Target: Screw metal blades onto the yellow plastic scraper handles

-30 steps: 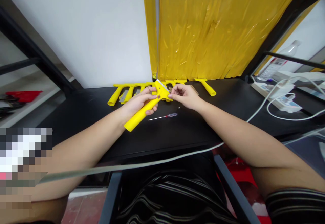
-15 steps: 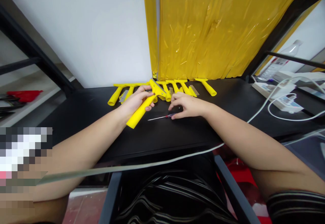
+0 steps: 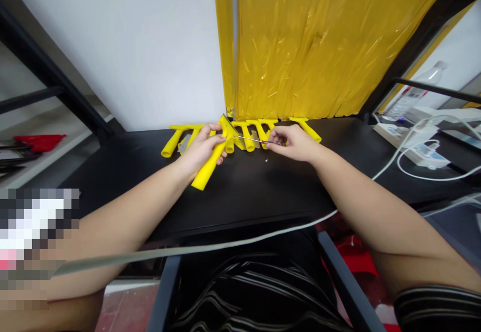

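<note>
My left hand (image 3: 207, 149) is closed round a yellow scraper (image 3: 209, 165), its blade end tilted up and away and its hollow handle pointing down toward me. In my right hand (image 3: 287, 141) a thin screwdriver (image 3: 251, 139) is pinched, its shaft level and its tip at the side of the scraper's head. Whether the tip sits in the screw is too small to tell. Behind both hands several more yellow scrapers (image 3: 246, 134) lie in a row along the back of the black table (image 3: 240, 196). A tiny pale bit (image 3: 266, 160) lies on the table below my right hand.
A white cable (image 3: 259, 238) crosses in front of me at the table's near edge. On the right are white power strips (image 3: 421, 146) with cords and a clear plastic bottle (image 3: 417, 91). Yellow film (image 3: 300, 46) and a white panel (image 3: 150, 46) stand behind the table.
My right hand has lifted the screwdriver off the table and brought its tip up to the scraper's head. My left hand holds the scraper nearly where it was, slightly turned.
</note>
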Motion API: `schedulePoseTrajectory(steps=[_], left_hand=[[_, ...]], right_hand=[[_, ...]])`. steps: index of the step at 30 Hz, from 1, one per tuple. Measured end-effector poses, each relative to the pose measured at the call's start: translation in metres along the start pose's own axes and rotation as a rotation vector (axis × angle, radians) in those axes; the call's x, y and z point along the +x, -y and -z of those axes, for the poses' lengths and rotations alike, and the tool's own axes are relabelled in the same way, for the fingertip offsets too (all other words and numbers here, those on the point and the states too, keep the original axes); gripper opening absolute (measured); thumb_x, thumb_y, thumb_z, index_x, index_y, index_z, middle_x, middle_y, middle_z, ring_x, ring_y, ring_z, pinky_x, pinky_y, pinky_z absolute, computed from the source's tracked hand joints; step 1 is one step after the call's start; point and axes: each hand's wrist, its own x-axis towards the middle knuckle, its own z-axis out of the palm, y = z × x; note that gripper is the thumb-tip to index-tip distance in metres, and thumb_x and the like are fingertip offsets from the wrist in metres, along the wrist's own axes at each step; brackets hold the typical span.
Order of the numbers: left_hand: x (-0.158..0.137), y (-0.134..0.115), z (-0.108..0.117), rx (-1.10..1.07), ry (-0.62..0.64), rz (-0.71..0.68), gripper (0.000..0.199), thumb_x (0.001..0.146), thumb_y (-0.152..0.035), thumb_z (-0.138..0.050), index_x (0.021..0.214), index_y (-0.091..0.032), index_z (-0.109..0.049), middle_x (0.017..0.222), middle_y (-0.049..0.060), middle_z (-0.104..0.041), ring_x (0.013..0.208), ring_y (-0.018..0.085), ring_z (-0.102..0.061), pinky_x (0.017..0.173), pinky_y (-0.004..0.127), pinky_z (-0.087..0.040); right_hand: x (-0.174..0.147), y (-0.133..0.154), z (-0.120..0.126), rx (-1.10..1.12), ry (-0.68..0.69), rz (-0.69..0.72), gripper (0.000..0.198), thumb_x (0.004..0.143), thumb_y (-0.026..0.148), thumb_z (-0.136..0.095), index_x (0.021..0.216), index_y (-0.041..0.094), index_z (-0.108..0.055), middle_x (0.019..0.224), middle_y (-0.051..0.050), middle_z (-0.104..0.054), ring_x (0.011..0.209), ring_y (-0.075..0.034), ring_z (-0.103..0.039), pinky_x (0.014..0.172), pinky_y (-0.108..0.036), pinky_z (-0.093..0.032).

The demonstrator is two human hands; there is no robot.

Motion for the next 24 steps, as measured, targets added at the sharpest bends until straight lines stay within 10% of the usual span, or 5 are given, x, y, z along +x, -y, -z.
schedulePoseTrajectory(steps=[24], left_hand=[[-0.0009, 0.0001, -0.0003, 0.022, -0.014, 0.005, 0.037, 0.084, -0.019, -0.067, 0.116, -0.026, -0.049, 0.077, -0.001, -0.065, 0.050, 0.016, -0.065, 0.037, 0.020, -0.045]], right_hand=[[0.0024, 0.0001, -0.0083, 0.027, -0.013, -0.019, 0.023, 0.086, 0.042, -0.074, 0.084, 0.020, -0.065, 0.075, -0.003, -0.067, 0.060, -0.015, -0.058, 0.058, -0.031, -0.048]])
